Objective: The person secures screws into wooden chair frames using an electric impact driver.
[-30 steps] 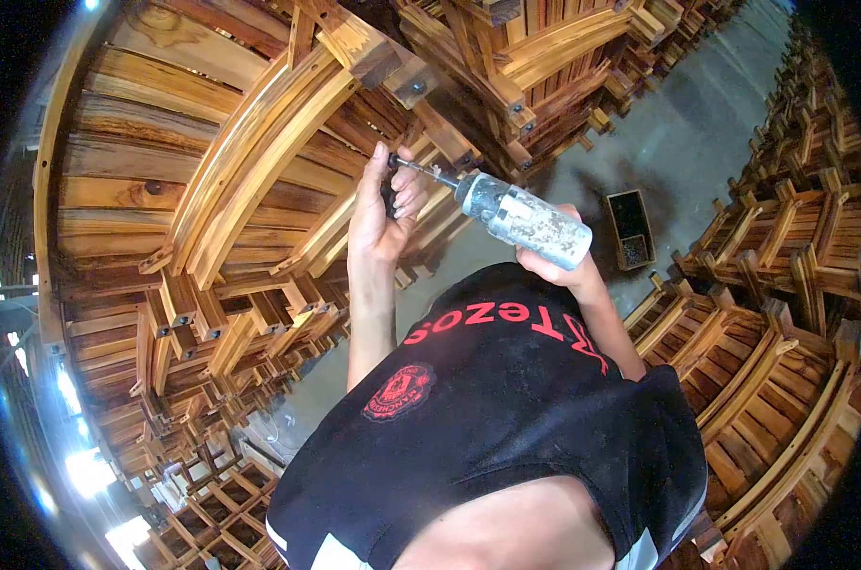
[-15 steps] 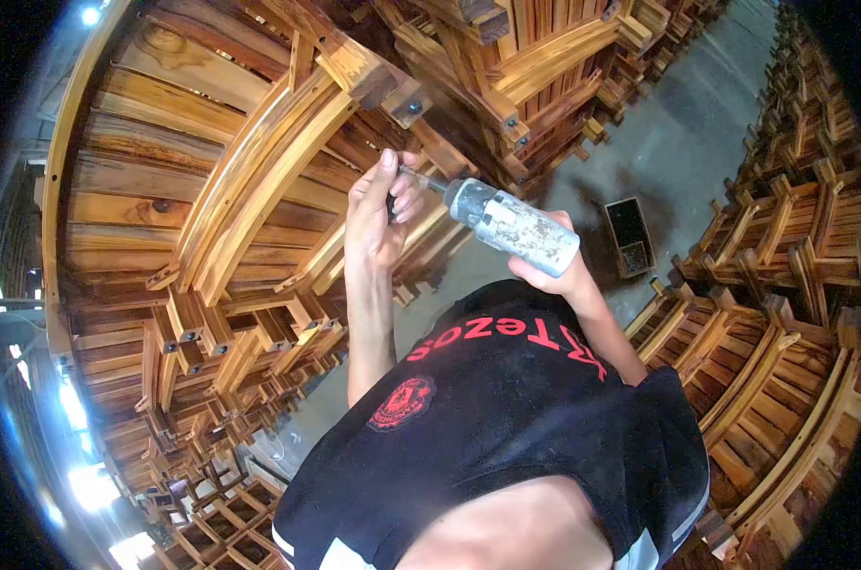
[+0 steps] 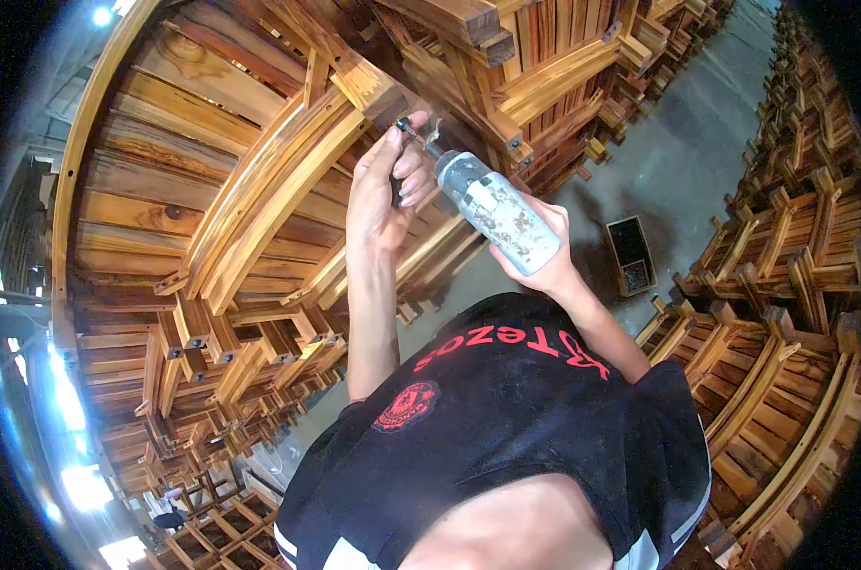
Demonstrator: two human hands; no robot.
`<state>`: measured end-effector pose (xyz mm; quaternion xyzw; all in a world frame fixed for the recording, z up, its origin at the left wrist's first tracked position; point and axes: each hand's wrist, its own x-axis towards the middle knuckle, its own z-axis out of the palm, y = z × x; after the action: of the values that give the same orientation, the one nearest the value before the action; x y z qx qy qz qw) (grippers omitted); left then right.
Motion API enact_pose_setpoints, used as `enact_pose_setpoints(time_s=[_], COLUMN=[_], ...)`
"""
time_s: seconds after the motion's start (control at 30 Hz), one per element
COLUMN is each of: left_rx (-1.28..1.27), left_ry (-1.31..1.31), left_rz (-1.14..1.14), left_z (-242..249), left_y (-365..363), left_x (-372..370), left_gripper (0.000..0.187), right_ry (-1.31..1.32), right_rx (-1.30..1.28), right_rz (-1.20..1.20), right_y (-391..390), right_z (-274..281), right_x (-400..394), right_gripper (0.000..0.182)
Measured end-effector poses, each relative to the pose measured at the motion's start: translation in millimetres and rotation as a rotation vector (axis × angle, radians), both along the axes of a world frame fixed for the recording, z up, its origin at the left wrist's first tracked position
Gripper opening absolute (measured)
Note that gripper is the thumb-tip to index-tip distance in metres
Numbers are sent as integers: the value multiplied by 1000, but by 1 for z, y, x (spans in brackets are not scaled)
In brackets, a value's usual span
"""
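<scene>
My left hand (image 3: 389, 185) is raised palm up beside the corner of a wooden frame (image 3: 378, 95). Its thumb and forefinger pinch a small dark bolt (image 3: 404, 124), while the other fingers curl over a black piece (image 3: 396, 190) in the palm. My right hand (image 3: 549, 249) wraps round a power driver (image 3: 503, 218) from below. The driver has a worn, whitish, scuffed body and a dark front collar. Its narrow tip points up and left, close to the left fingertips and the bolt.
Slatted wooden furniture with curved rails (image 3: 269, 190) stands stacked at the left and above. More wooden pieces (image 3: 763, 399) line the right side. An open box (image 3: 631, 255) with small dark parts lies on the grey floor (image 3: 687, 123).
The driver has swung to a steeper angle, its tip rising toward the frame corner. My left hand has moved up slightly, and the dark bolt now shows between its fingertips.
</scene>
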<state>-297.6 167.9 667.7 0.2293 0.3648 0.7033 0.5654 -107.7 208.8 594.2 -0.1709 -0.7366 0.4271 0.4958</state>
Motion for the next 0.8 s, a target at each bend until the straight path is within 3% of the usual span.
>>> enact_pose_setpoints(time_s=[0.53, 0.63, 0.7, 0.77, 0.8], left_rx=[-5, -89, -149, -121, -74], left_ry=[35, 195, 496, 576, 483], left_rz=[5, 87, 296, 390, 356], left_z=[0, 10, 11, 11, 15], left_y=[8, -2, -16, -23, -24], left_x=[-13, -8, -8, -22, -26], left_gripper=[31, 32, 29, 28, 28], right_ry=[10, 50, 74, 78, 62], right_rx=[67, 104, 145, 152, 134], right_rz=[-2, -5, 5, 2, 5], right_y=[8, 9, 8, 9, 8], right_z=[-1, 2, -1, -2, -3], right_x=[-17, -18, -21, -25, -24], right_gripper=[44, 40, 38, 36, 36])
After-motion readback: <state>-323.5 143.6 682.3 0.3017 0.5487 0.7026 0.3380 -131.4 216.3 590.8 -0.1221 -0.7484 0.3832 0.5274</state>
